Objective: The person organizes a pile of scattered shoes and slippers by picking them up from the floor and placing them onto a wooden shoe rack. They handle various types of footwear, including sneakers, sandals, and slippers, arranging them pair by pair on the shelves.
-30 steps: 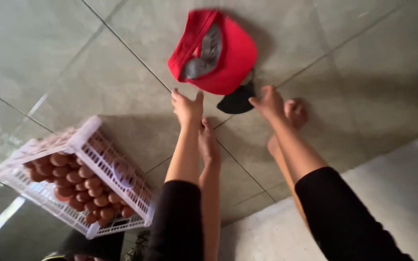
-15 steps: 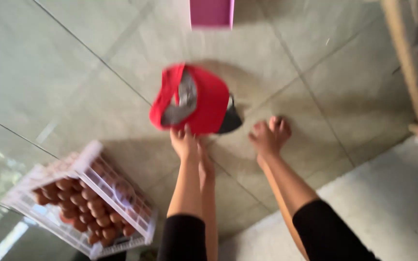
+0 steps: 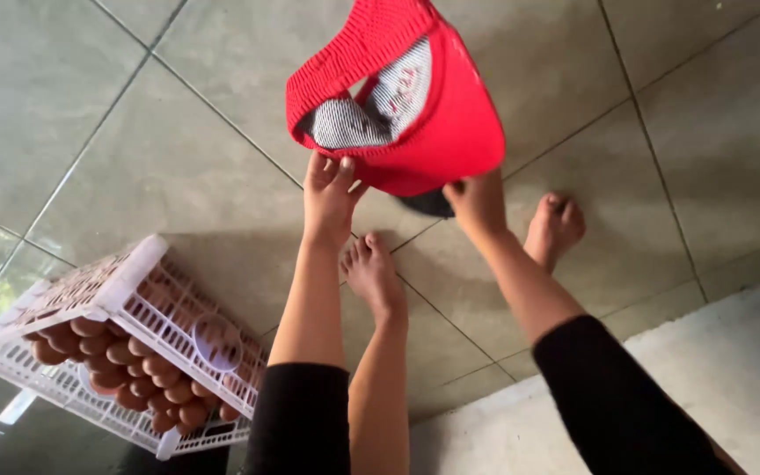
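One red cap [image 3: 424, 114] is in view, held upside down above the tiled floor [image 3: 178, 149], its grey mesh lining facing the camera. Two hands are on it. The left hand [image 3: 329, 195] grips the cap's lower left edge, with the fingers closed up over the red rim; the cap lies directly above and ahead of this hand. The right hand [image 3: 477, 202] is closed on the lower right edge, with the cap again above it; the fingertips are hidden behind the fabric, so the exact grip cannot be confirmed. A small dark part, possibly the cap's peak, shows just below the cap between the two hands. Two bare feet stand on the floor below the hands. One white plastic crate [image 3: 147, 303] sits on the floor to the left, well apart from the cap, filled with brown eggs [image 3: 125, 356]; their number is too large and too far hidden to count.
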